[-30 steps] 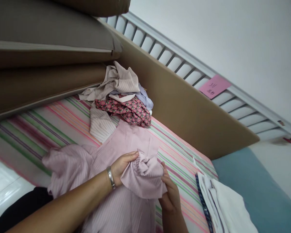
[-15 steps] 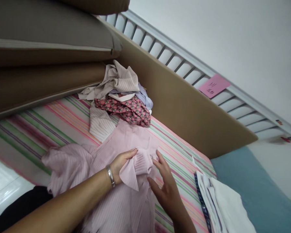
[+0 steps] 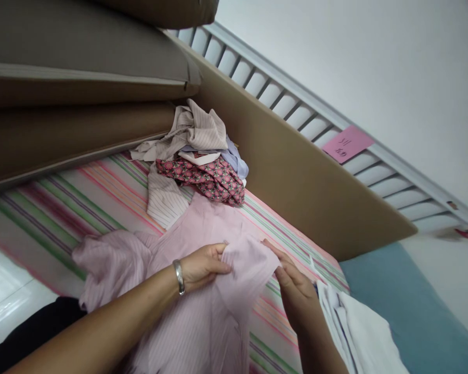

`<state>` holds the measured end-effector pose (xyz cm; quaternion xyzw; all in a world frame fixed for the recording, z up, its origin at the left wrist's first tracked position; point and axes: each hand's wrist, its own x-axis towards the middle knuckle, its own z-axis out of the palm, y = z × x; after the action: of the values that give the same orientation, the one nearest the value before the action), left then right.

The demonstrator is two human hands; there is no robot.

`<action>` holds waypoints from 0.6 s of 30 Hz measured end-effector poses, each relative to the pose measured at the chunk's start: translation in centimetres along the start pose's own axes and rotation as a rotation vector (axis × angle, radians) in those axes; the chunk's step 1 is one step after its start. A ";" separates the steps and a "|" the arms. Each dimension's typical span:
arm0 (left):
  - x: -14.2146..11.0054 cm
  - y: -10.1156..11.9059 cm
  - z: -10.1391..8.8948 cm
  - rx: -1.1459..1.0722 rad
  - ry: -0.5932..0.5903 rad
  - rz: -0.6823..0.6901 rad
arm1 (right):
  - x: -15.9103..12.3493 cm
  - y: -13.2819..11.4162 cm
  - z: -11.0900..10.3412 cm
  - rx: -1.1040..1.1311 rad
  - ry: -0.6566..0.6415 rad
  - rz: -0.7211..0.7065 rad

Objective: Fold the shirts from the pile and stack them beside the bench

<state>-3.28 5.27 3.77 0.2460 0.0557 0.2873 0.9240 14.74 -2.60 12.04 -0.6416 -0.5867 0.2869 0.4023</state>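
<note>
A pale pink striped shirt (image 3: 187, 317) lies spread on the striped sheet before me, one sleeve bunched toward the left. My left hand (image 3: 205, 266), with a silver bracelet at the wrist, pinches the collar part of the shirt between thumb and fingers. On the other side, my right hand (image 3: 294, 278) grips a pointed corner of the same part. Between both hands the pink cloth is lifted and stretched out nearly flat. The fingertips under the cloth are partly hidden.
A heap of crumpled clothes (image 3: 203, 156), including a red floral one, sits beyond the shirt against a tan board (image 3: 296, 161). Folded white clothes (image 3: 366, 327) lie at right beside a blue-green pillow (image 3: 409, 301). Brown cushions (image 3: 81, 124) line the left.
My right hand has closed on the shirt's corner after being open beside it. The folded-over cloth is now pulled out flat between my hands, and my left thumb has shifted on top.
</note>
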 end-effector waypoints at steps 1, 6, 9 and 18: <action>0.2 -0.1 -0.1 0.012 0.030 -0.006 | 0.0 0.0 0.2 0.062 0.016 0.007; 0.8 -0.2 -1.1 0.137 0.324 0.090 | 0.5 0.4 0.8 0.298 0.058 0.061; 1.0 -0.3 -1.3 0.275 0.454 0.085 | 1.3 0.7 -0.2 0.278 0.087 0.122; 1.4 -3.1 -2.2 0.537 0.472 -0.005 | 7.4 1.3 -5.3 0.123 -0.085 0.162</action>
<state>-1.08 4.78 0.38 0.4067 0.3418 0.3093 0.7887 20.99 3.77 14.46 -0.6482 -0.5306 0.3809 0.3914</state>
